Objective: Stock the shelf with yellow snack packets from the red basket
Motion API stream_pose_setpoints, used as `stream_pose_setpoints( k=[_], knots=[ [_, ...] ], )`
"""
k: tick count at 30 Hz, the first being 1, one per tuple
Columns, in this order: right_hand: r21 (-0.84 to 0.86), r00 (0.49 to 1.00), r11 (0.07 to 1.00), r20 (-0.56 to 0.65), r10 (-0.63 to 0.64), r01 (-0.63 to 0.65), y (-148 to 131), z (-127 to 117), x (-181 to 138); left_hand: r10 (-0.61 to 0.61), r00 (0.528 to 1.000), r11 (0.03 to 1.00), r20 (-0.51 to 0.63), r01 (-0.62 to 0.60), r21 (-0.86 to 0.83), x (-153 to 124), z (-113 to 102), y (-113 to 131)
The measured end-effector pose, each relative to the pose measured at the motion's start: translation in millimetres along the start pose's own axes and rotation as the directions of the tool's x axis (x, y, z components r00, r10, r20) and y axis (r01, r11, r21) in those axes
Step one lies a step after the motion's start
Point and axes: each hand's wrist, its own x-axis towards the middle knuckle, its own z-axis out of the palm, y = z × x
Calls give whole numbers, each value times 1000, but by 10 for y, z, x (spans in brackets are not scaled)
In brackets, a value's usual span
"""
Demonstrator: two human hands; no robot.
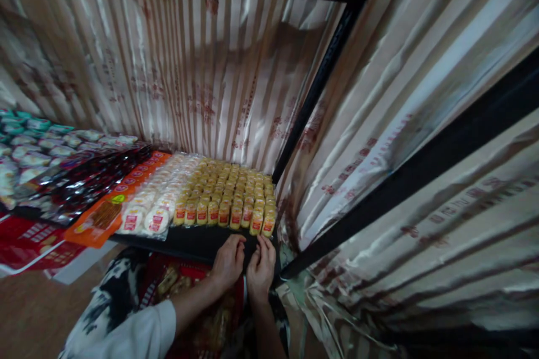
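My left hand (229, 262) is over the front edge of the black shelf (197, 240), fingers curled inward. Whatever it may hold is hidden by the hand. Beside it, my right hand (261, 269) reaches forward with fingers bent and slightly apart, its fingertips just below the front row of small yellow packets (224, 214) with red labels. I cannot tell whether they touch. The packets stand in several close rows on the shelf. To their left lie clear bags of round white biscuits (156, 220), lined up in two columns.
Further left are orange snack packs (99, 220), dark shiny packets (96, 176) and white-and-green packets (33, 140). A red box (154, 286) with yellowish packets sits below the shelf, under my forearms. Black posts (320, 90) and patterned curtain-like sheeting (202, 67) enclose the back and right.
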Motion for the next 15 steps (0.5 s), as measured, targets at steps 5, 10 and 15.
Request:
stream_pose_setpoints(
  k=[5,10,15],
  knots=[
    [142,973,988,209,-95,66,-280,-78,-418,-88,954,995,288,71,68,-744,-337,-423],
    [56,779,997,627,9,-56,-374,157,-810,-406,791,894,458,240,377,-1052,-586,-993],
    [-108,607,991,783,135,-82,-232,470,-1094,-610,699,764,374,394,510,-993,-684,-1353]
  ],
)
